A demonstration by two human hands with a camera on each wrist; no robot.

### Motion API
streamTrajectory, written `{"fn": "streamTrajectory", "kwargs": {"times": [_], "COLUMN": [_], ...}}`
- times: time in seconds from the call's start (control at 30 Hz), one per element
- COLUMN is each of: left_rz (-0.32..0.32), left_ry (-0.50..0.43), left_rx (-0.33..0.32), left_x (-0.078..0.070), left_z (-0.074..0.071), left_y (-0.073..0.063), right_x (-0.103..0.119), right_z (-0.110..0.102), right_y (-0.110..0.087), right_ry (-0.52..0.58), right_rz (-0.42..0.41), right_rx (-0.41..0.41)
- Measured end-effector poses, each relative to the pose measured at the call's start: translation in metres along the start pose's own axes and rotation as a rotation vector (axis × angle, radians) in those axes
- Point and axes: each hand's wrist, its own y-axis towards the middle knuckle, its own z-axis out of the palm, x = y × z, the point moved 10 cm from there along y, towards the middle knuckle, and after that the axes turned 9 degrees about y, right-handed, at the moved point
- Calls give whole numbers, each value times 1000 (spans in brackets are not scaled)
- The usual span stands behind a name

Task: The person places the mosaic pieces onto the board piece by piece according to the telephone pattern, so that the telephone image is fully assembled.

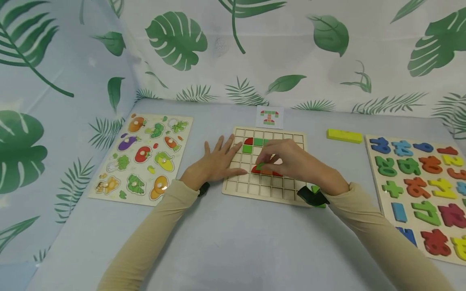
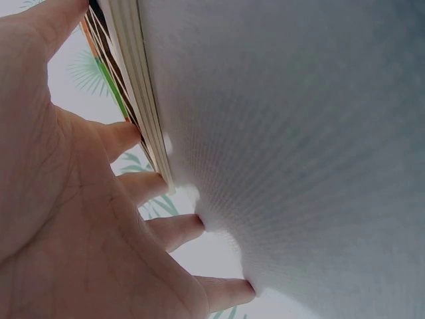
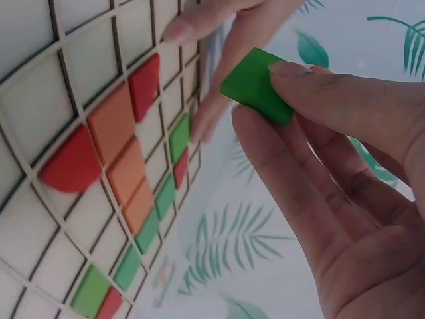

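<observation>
My right hand (image 1: 291,159) pinches a small green square block (image 3: 255,83) between thumb and fingertips, held above the wooden grid board (image 1: 236,188). In the right wrist view a column of orange squares (image 3: 113,126) lies on the board, with a rounded red piece (image 3: 70,159) on one side of its end and another red piece (image 3: 144,86) on the other. Green squares (image 3: 126,266) and more red pieces lie toward the board's far side. My left hand (image 1: 214,161) rests with spread fingers at the board's left edge, its thumb over the grid.
A pattern card (image 1: 269,117) lies behind the board. On the left is a vegetable puzzle (image 1: 142,161); on the right, a number puzzle (image 1: 411,202). A yellow bar (image 1: 344,136) lies at the back right. Green pieces (image 1: 316,189) sit under the right wrist.
</observation>
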Motion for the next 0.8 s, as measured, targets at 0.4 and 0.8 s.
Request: {"fn": "streamTrajectory", "kwargs": {"times": [0.4,0.8], "left_rz": [5,2], "left_ry": [6,13], "left_rx": [-9,-12], "left_x": [1,1], "left_z": [-1,0], "left_y": [0,0], "right_x": [-15,-23], "right_z": [20,37], "right_y": [0,2], "right_ry": [29,-24], "right_rz": [41,53], "right_rx": [4,31]}}
